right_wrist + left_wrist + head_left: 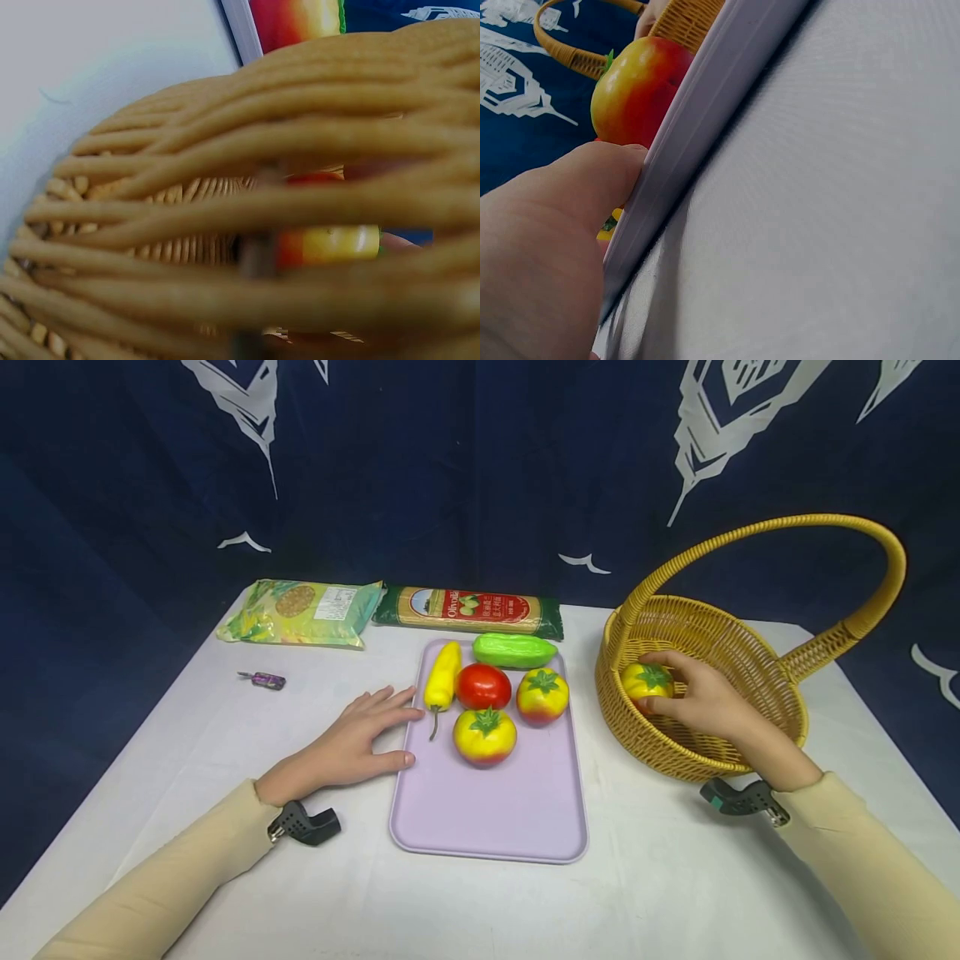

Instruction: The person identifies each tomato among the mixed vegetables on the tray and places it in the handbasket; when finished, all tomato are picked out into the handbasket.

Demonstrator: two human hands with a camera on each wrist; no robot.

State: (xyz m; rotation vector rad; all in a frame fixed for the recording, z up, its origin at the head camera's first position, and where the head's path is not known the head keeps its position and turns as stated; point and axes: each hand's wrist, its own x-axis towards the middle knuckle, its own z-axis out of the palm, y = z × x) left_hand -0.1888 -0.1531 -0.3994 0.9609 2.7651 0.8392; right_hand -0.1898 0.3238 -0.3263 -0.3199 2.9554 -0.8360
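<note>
Inside the wicker basket (697,766), my right hand (701,693) grips a yellow-red toy tomato (647,683) with a green leafy top, thumb and fingers around its right side. The right wrist view shows that tomato (330,246) only through gaps in the weave. My left hand (352,743) lies with fingers spread at the left edge of the lilac tray (487,814). Two similar tomatoes lie on the tray, one in front (484,739) and one at right (542,697). Beside them are a red tomato (483,686), a yellow pepper (443,677) and a green vegetable (514,651).
Along the back of the table lie a green-yellow bag (307,612) and a pack of spaghetti (468,612). A small purple tool (267,681) with a thin tip is at left. The basket's tall handle (795,521) arches above my right hand.
</note>
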